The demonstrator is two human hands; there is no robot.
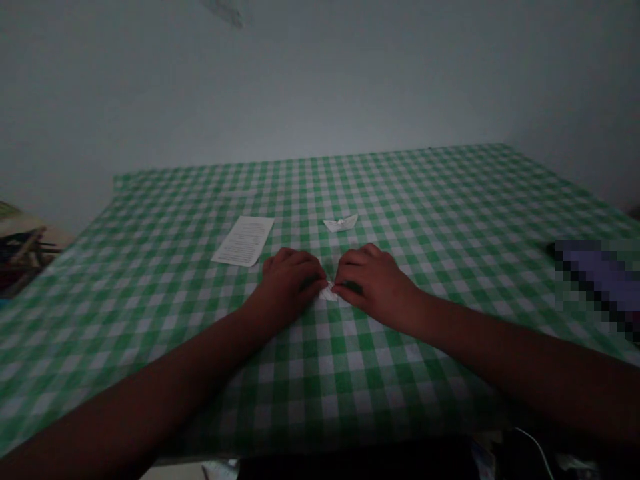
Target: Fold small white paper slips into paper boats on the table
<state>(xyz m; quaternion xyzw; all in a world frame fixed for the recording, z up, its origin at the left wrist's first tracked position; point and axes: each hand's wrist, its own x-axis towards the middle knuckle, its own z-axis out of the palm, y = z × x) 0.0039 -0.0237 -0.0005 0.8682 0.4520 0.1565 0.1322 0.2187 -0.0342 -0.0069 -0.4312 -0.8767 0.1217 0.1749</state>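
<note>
Between my two hands is a small piece of folded white paper, mostly covered by the fingers. My left hand pinches its left side with thumb and fingertips. From the other side my right hand pinches it too, and the fingertips of both hands almost meet. The exact shape of the folded paper is hidden. Just beyond the hands a folded paper boat sits on the cloth. To the left of it a sheet of paper with lines of print lies flat.
A green and white checked tablecloth covers the table, whose far edge meets a pale wall. At the right edge lies a dark, pixelated object. Assorted items are beyond the table's left side.
</note>
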